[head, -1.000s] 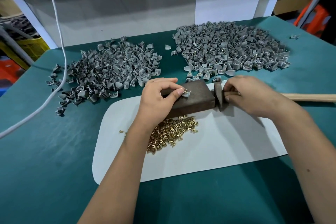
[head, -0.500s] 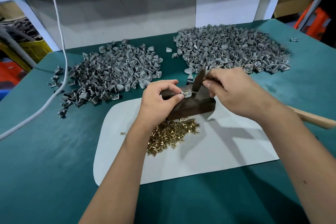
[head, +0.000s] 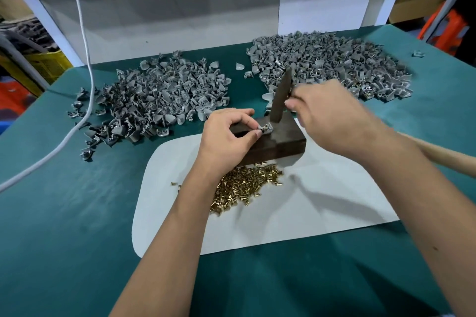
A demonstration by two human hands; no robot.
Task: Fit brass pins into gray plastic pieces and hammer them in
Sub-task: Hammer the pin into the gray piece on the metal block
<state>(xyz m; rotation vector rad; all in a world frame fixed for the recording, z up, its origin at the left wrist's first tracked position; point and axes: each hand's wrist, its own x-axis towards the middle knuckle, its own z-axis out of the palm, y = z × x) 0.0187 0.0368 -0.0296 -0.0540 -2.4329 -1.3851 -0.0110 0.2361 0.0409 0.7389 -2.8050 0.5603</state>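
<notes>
My left hand (head: 226,134) pinches a small gray plastic piece (head: 265,128) with a brass pin in it, holding it on top of a dark wooden block (head: 280,136). My right hand (head: 332,116) grips a hammer close to its dark metal head (head: 280,95), which stands raised just above and behind the piece. The wooden handle (head: 448,154) runs out to the right under my forearm. A heap of loose brass pins (head: 244,185) lies on the white mat (head: 309,213) in front of the block.
Two big heaps of gray plastic pieces lie on the green table: the left heap (head: 154,103) and the right heap (head: 334,64). A white cable (head: 85,64) crosses the left side. A white panel stands behind the table.
My right hand took the hammer from beside the block and lifted its head up over the piece. My left hand has kept the piece on the block.
</notes>
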